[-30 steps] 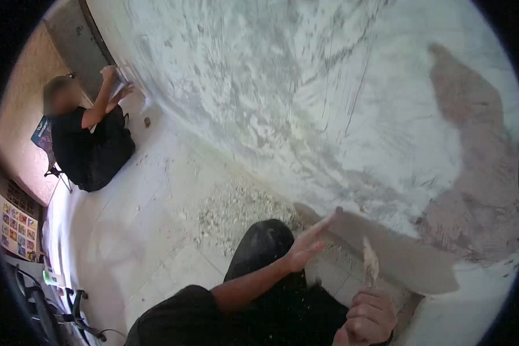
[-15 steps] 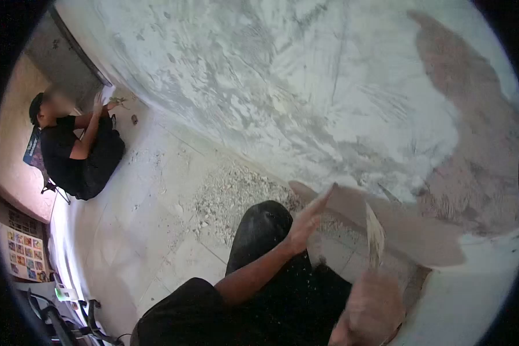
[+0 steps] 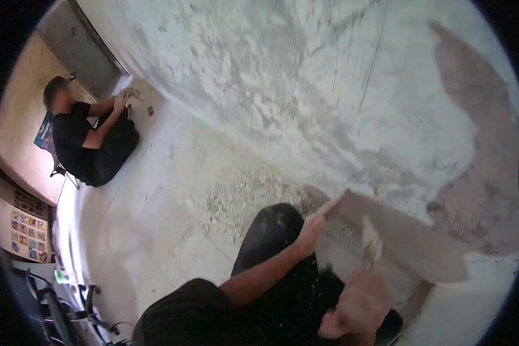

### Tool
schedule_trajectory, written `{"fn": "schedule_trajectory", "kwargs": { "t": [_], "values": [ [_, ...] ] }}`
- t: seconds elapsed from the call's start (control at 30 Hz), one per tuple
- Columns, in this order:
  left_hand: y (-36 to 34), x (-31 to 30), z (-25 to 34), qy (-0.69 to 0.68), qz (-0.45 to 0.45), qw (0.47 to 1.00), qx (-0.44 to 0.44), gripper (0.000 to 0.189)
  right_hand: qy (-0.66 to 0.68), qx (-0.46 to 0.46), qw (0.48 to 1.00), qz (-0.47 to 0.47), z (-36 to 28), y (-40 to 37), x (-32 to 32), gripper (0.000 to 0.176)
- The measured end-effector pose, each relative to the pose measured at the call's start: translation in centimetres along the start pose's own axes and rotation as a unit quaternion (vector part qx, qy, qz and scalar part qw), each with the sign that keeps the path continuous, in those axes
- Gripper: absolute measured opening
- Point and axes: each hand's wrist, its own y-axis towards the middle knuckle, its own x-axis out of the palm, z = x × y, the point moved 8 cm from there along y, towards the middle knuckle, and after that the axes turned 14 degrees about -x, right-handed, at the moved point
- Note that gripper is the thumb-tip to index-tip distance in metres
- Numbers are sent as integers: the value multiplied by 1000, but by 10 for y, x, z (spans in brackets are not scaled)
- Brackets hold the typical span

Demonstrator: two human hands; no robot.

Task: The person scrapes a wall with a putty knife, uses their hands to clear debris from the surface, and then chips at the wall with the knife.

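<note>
My right hand (image 3: 360, 303), blurred by motion, is closed around what looks like a brush (image 3: 372, 239). Its pale, frayed bristles point up toward the wall; its handle is hidden in my fist. Farther left, my left hand (image 3: 312, 233) is held edge-on beside my knee with its fingers stretched out toward the foot of the wall. I see nothing held in it. In front of both hands rises the wall (image 3: 282, 86), with patchy grey and white plaster and scratches. A smooth brownish patch (image 3: 478, 115) covers its right side and runs along the bottom.
Crumbled plaster (image 3: 242, 199) lies on the tiled floor (image 3: 138, 230) by my knee (image 3: 274, 228). At the far left another person (image 3: 89, 135) sits against the wall, hands together around something straw-like. A black metal frame (image 3: 57, 311) stands at lower left, near a sheet of small pictures (image 3: 29, 233).
My view has shifted slightly. The brush in my right hand has swung and its bristles blur. My left hand keeps nearly the same pose. The other person's hands have come together.
</note>
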Motion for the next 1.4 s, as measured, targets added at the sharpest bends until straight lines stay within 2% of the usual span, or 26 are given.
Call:
{"fn": "schedule_trajectory", "kwargs": {
  "t": [0.03, 0.07, 0.1, 0.13, 0.27, 0.33, 0.37, 0.43, 0.53, 0.57, 0.6, 0.63, 0.67, 0.73, 0.77, 0.8, 0.83, 0.87, 0.9, 0.93, 0.97, 1.1, 1.2, 1.23, 1.33, 1.4],
  "values": [
    [-3, 2, 4, -15, 6, 1000, 8, 84, -137, 37, 988, -65, -9, 31, -6, 8],
    [-2, 4, 5, -13, -5, 1000, 8, 84, -279, 61, 950, -124, -11, 53, -10, 12],
    [-5, 6, 5, -16, -7, 1000, 11, 84, -406, -138, 892, -143, -29, 30, -2, 15],
    [-1, 4, 9, -17, -4, 1000, 21, 85, -411, -144, 889, -145, -10, 21, -9, 15],
    [-1, 3, 6, -14, 7, 1000, 17, 88, -389, 22, 901, -190, 32, 34, -16, 20],
    [-7, 7, 10, -26, 2, 1000, 12, 87, -391, 111, 893, -194, 35, 35, -27, 23],
    [-12, 7, 9, -14, 17, 1000, 9, 86, -402, 118, 889, -187, 17, 38, -25, 23],
    [-6, -1, 11, -2, 20, 998, 63, 83, -383, 85, 784, -480, -21, 49, 30, 23],
    [-5, -3, 12, -11, 40, 997, 58, 79, -349, 105, 772, -521, -49, 59, 30, 17],
    [-5, -1, 12, -23, 44, 997, 55, 78, -353, 113, 772, -516, -32, 46, 26, 17],
    [-6, 4, 15, -27, 34, 998, 55, 78, -300, -34, 894, -332, -32, 51, 16, 16],
    [-6, 6, 17, -18, 32, 997, 61, 79, -226, -191, 946, -132, -49, 49, -9, 14],
    [-7, 5, 17, -3, 31, 998, 60, 79, -230, -193, 945, -128, -55, 37, -7, 14],
    [-7, -2, 9, 6, 44, 998, 46, 79, -34, -81, 995, -35, -60, 9, -13, 16],
    [-6, -3, 8, 16, 53, 998, 37, 83, -375, 142, 890, -217, -19, -14, -17, 38],
    [-8, -2, 8, 26, 56, 998, 26, 86, -371, 148, 891, -214, -2, -12, -19, 38],
    [-7, -1, 9, 32, 57, 997, 36, 86, -294, -25, 947, -124, -10, 37, -23, 30],
    [-6, 0, 8, 32, 48, 997, 44, 86, -206, -202, 957, -34, -26, 59, -32, 28],
    [-7, -4, 7, 35, 54, 997, 42, 85, -217, -254, 940, -69, -22, 45, -21, 26],
    [-8, -7, 5, 36, 62, 997, 40, 85, -300, -294, 903, -93, -60, 53, -3, 30],
    [-9, -8, 7, 33, 57, 996, 52, 83, -306, -303, 898, -95, -57, 58, -7, 30],
    [-8, -5, 2, -6, 50, 998, 26, 83, -161, -285, 942, -79, -44, 64, -18, 26],
    [-6, -12, 8, 15, 62, 996, 61, 83, -171, -271, 941, -110, -95, 60, -5, 28],
    [-7, -11, 7, 13, 63, 996, 58, 83, -165, -264, 944, -112, -85, 60, -6, 28],
    [-9, -2, 8, 11, 48, 997, 53, 81, -215, -259, 941, -41, -48, 57, -26, 35],
    [-3, -3, 7, 23, 59, 997, 46, 81, -234, -257, 934, -82, -78, 60, -22, 30]
  ]
}}
